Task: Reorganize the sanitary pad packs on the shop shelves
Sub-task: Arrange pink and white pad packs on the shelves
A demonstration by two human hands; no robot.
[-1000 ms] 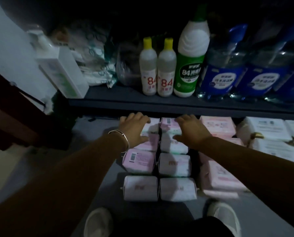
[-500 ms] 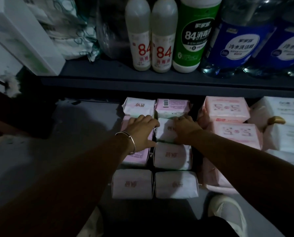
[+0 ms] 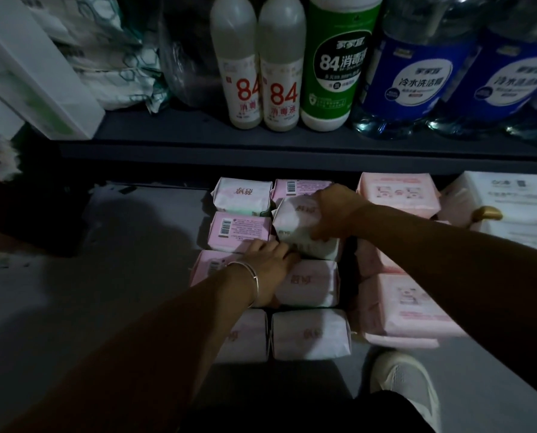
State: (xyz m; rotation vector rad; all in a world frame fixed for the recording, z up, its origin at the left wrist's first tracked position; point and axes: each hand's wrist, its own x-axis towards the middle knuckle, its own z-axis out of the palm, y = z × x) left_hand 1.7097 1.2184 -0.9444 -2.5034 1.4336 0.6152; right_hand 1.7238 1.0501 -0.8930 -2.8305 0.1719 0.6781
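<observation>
Crouching at a dim shop shelf, a person works both hands into two columns of sanitary pad packs laid flat on the lower shelf (image 3: 142, 276). The right hand (image 3: 333, 214) curls over the right edge of a white pack (image 3: 301, 226) in the right-hand column, fingers and thumb clamped on it, and the pack sits tilted and slightly raised above its neighbours. The left hand (image 3: 268, 260), a silver bangle (image 3: 248, 273) at its wrist, reaches in at that pack's near left corner; its fingertips touch the wrapper, but whether they pinch it or merely steady it cannot be told in the gloom. Pink barcode-side packs (image 3: 240, 229) fill the left column, a pale pink pack (image 3: 308, 282) lies just in front of the lifted one, and larger pink packs (image 3: 398, 195) stack just to the right. On the upper shelf (image 3: 261, 148) stand two white "84" disinfectant bottles (image 3: 261, 76), a green bottle (image 3: 339, 64) and blue-labelled detergent bottles (image 3: 417, 76). The step in hand appears to be lifting or reseating one pack within its row; the next move likely calls for a firm two-handed hold, clearing the tight neighbours without dragging them out of line.
</observation>
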